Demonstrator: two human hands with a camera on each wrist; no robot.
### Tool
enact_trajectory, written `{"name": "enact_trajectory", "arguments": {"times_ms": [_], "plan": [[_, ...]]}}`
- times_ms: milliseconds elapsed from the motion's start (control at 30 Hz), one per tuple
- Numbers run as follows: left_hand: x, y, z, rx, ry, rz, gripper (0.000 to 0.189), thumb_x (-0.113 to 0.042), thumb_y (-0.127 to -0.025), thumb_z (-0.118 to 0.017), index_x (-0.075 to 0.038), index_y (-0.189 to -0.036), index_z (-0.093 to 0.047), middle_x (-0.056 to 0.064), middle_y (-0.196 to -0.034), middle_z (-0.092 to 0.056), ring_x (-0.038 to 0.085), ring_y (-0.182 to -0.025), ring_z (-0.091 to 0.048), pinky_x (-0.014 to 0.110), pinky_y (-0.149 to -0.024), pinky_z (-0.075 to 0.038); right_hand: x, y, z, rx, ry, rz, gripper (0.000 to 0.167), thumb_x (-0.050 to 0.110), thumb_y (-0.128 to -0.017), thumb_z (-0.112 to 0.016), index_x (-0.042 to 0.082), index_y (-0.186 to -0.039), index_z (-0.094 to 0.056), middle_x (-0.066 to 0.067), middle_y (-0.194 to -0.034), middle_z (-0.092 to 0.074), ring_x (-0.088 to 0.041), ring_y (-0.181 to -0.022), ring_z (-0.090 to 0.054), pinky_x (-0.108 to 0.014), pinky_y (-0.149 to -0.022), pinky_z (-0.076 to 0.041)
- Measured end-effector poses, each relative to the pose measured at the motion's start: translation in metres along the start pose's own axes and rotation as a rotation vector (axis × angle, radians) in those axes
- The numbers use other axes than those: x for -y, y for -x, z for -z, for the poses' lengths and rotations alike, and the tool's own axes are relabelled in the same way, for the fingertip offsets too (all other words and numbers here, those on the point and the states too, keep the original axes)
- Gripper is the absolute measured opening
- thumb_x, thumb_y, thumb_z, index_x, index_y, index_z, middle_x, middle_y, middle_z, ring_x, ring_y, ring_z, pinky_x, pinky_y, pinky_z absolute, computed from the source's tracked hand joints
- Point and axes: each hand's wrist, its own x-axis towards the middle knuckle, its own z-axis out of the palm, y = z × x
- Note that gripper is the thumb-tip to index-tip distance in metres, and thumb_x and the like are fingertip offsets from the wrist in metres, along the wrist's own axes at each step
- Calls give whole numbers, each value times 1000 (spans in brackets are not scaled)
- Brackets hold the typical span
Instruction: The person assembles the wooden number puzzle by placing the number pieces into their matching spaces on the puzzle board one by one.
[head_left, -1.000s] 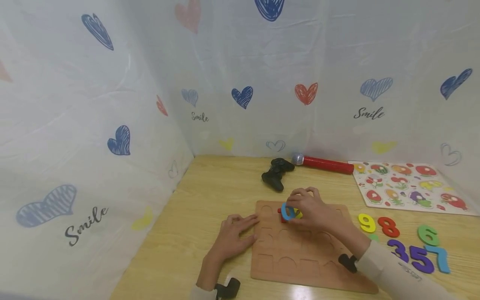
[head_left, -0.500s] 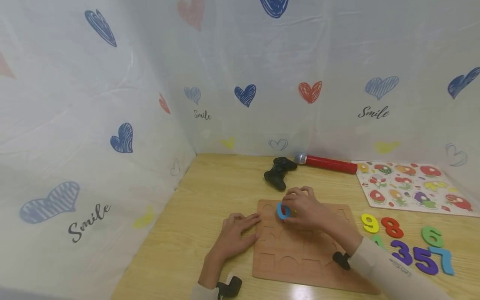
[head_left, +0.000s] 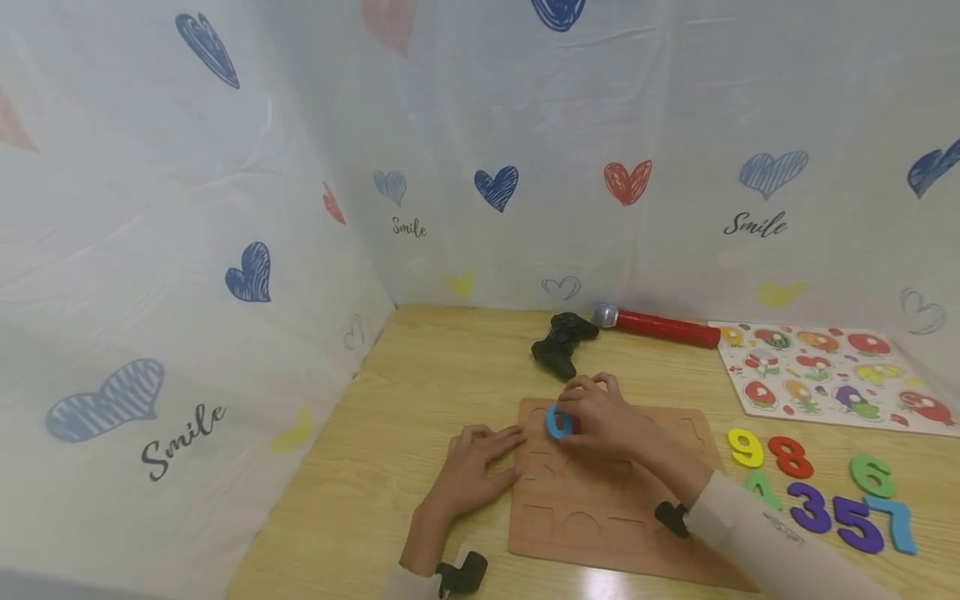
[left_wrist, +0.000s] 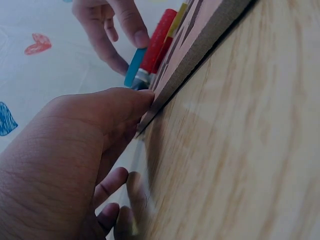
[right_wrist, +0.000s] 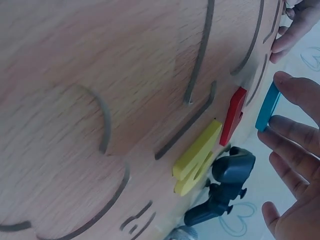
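A blue number 0 [head_left: 551, 423] is pinched between the thumb and fingers of my right hand [head_left: 602, 418], above the upper left part of a brown wooden number board [head_left: 570, 492]. In the right wrist view the blue 0 [right_wrist: 268, 107] is held apart from the board, tilted. A red piece [right_wrist: 233, 116] and a yellow piece [right_wrist: 196, 157], probably a 1 and a 2, sit in the board's top row; my right hand hides them in the head view. My left hand [head_left: 472, 475] touches the board's left edge with extended fingertips and thumb.
Loose numbers lie right of the board: yellow 9 [head_left: 746, 448], red 8 [head_left: 791, 457], green 4 [head_left: 762, 487], purple 3 [head_left: 810, 508], purple 5 [head_left: 858, 527], green 6 [head_left: 872, 476], blue 7 [head_left: 900, 525]. Behind are a black game controller [head_left: 564, 345], red microphone [head_left: 660, 327] and fruit puzzle [head_left: 817, 379].
My right hand has moved left with the blue 0, toward the board's upper left slot. My left hand has stayed at the board's edge. The head view has shifted slightly.
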Motion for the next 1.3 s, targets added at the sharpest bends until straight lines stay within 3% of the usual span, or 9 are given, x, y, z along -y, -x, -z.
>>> {"name": "enact_trajectory", "arguments": {"times_ms": [600,1300], "plan": [[-5,1,2,-11,2,-25,48,-46,-98,-60,-29,-143,-57,-14,-150,-48,22,-122,-40,49,-93,-32,4,-14,-13,28,-56,2,33,28,-85,-81,8,-110,-74,-4,-110,-70,-28,-120,-48,-63,-101,-23],[-4,1,5,-5,-3,-20,50,-47,-98,-59,-30,-145,-55,-15,-151,-47,22,-122,-39,49,-93,-31,8,-26,-16,77,-22,-14,32,29,-86,-79,7,-108,-73,-4,-107,-71,-29,-119,-50,-66,-101,-24]]}}
